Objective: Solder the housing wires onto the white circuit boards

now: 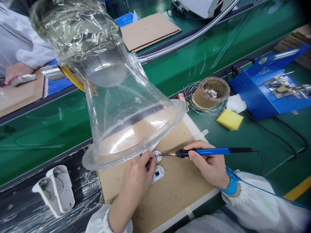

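My right hand (206,163) grips a blue and black soldering iron (212,151). The iron's tip points left and meets a small round white circuit board (157,156) on the brown cardboard (175,191). My left hand (138,173) is at that board's left edge, thumb and forefinger pinched around something small and dark that I cannot make out. Just below lies a second white board (158,173) with a black square chip. A blue strap (230,183) circles my right wrist.
A clear fume hood (131,106) hangs low over the cardboard's upper left. White plastic housings (57,191) lie left. Right stand a tub (211,93), a yellow sponge (229,119) and a blue iron holder (252,94). Another person's hand (19,72) is upper left.
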`<state>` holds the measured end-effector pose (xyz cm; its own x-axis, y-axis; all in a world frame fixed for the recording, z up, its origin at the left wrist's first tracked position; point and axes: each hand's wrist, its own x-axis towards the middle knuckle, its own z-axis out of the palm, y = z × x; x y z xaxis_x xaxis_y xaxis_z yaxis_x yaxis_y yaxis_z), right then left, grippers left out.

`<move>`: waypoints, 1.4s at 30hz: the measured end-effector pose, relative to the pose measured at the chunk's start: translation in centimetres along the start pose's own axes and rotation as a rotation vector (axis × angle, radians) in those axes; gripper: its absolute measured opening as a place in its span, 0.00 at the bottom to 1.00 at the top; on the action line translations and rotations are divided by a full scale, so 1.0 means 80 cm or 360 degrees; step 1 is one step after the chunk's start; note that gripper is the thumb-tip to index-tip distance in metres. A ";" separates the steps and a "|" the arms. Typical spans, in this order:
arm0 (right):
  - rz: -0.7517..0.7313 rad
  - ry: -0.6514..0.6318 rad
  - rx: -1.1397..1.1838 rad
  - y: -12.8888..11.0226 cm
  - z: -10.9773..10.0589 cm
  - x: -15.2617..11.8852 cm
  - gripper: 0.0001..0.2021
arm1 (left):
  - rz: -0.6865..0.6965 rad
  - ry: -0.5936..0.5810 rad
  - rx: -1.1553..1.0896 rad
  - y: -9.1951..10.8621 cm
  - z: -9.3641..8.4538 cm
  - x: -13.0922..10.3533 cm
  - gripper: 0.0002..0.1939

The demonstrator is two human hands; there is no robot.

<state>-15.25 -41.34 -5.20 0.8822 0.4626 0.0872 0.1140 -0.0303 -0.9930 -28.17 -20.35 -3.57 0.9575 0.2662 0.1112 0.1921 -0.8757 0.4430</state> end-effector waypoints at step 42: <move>-0.0137 0.0066 -0.0078 0.004 -0.013 -0.027 0.06 | -0.0009 -0.0285 -0.0160 -0.001 0.001 0.000 0.09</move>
<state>-16.67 -43.28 -5.64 0.8863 0.4281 0.1764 0.2117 -0.0359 -0.9767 -28.16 -20.30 -3.69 0.9811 0.1874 -0.0474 0.1837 -0.8275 0.5306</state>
